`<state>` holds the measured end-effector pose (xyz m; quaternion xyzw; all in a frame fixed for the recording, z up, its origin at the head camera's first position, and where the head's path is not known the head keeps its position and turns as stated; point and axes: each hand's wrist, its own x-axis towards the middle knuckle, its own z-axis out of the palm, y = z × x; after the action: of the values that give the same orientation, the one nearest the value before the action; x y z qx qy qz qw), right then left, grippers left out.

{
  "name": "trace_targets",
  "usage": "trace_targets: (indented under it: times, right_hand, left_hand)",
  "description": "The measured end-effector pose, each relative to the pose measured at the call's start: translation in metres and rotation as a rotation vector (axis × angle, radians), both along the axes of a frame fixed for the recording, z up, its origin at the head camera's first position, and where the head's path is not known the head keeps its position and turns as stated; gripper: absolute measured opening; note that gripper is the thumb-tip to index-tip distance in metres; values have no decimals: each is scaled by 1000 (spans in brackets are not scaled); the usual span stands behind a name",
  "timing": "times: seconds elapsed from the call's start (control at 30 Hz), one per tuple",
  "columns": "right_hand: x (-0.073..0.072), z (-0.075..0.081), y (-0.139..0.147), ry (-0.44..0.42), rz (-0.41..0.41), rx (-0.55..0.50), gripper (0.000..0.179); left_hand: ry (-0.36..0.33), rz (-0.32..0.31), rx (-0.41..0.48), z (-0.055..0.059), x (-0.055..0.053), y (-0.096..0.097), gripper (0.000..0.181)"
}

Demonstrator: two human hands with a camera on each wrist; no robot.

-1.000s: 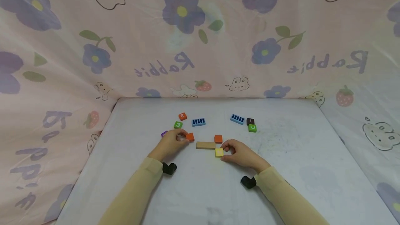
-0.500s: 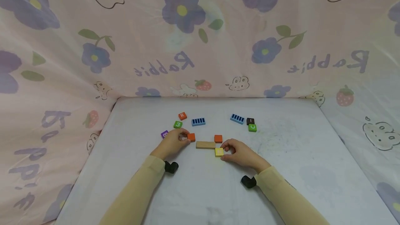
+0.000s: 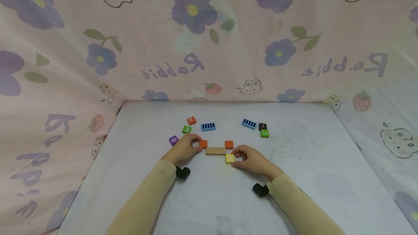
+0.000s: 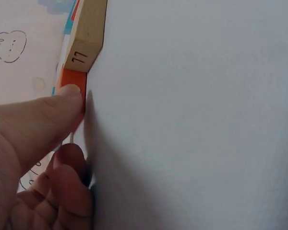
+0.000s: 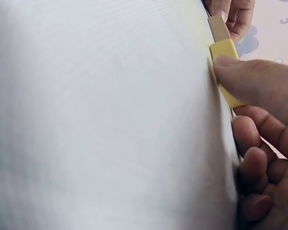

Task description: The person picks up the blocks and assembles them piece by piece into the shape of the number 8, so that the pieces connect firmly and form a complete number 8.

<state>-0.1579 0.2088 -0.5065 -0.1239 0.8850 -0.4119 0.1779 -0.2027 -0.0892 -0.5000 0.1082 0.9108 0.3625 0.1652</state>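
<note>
From the head view, I'm watching the left hand (image 3: 184, 148) pinching an orange block (image 3: 204, 144) by the far left corner of a wooden bar (image 3: 216, 151), while the right hand (image 3: 253, 160) is gripping a yellow block (image 3: 230, 159) by the near right corner. In the left wrist view, the thumb is pressing the orange block's near side. In the right wrist view, the other thumb is bracing the yellow block's near side; both blocks are looking light, stiff and fairly slippery, probably best held by opposite sides.
</note>
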Motion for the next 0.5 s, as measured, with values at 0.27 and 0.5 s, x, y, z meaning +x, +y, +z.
trace_targets:
  times: [0.27,0.5]
  right_hand:
    - [0,0,-1,-5,-2,-2,32]
    - [0,0,0,0,-7,4,32]
  left_hand:
    - [-10,3,17,-2,-2,-2,34]
    - [-16,14,29,-3,-2,-1,35]
